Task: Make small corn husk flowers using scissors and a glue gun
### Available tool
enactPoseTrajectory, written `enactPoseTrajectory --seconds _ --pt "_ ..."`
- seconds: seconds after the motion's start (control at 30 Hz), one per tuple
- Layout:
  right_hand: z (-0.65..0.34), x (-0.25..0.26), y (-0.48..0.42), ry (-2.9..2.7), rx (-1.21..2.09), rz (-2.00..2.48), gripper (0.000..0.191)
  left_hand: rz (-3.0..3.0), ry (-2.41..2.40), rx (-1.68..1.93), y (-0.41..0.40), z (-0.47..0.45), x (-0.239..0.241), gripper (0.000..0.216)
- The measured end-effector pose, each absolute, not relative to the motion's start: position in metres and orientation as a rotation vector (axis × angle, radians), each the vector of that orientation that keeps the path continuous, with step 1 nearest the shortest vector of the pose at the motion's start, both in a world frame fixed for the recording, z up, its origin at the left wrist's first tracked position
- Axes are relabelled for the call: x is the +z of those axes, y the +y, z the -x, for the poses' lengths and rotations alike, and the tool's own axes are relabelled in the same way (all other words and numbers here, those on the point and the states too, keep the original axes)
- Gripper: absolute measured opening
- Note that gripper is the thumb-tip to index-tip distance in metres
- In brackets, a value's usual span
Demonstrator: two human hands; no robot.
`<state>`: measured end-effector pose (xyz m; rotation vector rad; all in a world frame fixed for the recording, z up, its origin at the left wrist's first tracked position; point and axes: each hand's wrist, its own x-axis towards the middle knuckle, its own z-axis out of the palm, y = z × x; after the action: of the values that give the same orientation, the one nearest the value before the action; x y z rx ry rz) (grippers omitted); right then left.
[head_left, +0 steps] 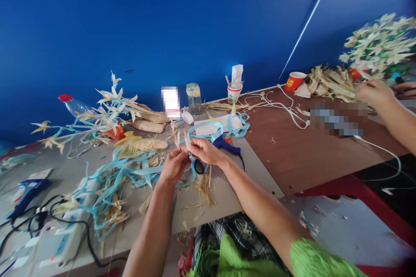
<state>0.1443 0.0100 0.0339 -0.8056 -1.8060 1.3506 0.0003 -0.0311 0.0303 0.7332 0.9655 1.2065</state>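
My left hand [175, 165] and my right hand [204, 151] meet above the table, fingers pinched together. Between them are narrow pale corn husk pieces [186, 139], their pointed tips sticking up above the fingers. Light-blue ribbon [206, 129] loops just behind my hands, and more blue ribbon [147, 177] lies tangled to the left. Below my right hand are the black handles of scissors [199, 166]. A blue glue gun [227, 145] rests to the right of that hand. Exactly how the husk sits in each grip is partly hidden by the fingers.
At the left stand husk flowers on blue stems [112, 97], near a plastic bottle [73, 104]. A power strip [69, 229] and another glue gun [27, 194] lie in front. A glass jar [194, 97] and paper cup [234, 91] line the wall. Another person's hand [373, 91] works at right.
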Motion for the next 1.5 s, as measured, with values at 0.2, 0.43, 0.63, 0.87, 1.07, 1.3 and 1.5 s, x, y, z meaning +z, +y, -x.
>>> enactPoseTrajectory --seconds 0.2,0.43,0.63,0.87,1.07,1.3,1.5 --pt "-0.146 0.036 0.009 -1.881 1.272 0.835 0.024 -0.711 0.968 1.192 -0.031 0.0 0.027 0.028" --pt "-0.145 0.036 0.007 -1.907 1.192 0.839 0.018 -0.73 0.974 1.165 -0.029 0.003 0.024 0.029" --pt "-0.147 0.032 0.013 -1.83 1.246 0.864 0.014 -0.765 0.881 1.205 -0.033 0.001 0.035 0.042" --pt "-0.154 0.03 0.025 -1.524 1.374 0.931 0.026 -0.676 0.766 1.498 -0.031 0.013 0.042 0.042" --pt "-0.154 0.036 0.021 -1.361 1.643 0.747 0.028 -0.909 1.473 1.427 -0.023 0.008 0.025 0.027" --pt "-0.148 0.034 0.019 -1.348 1.542 0.822 0.025 -1.053 1.429 1.451 -0.026 0.001 0.021 0.038" --pt "-0.144 0.029 0.021 -1.252 1.524 0.805 0.023 -1.039 1.384 1.431 -0.027 0.0 0.022 0.027"
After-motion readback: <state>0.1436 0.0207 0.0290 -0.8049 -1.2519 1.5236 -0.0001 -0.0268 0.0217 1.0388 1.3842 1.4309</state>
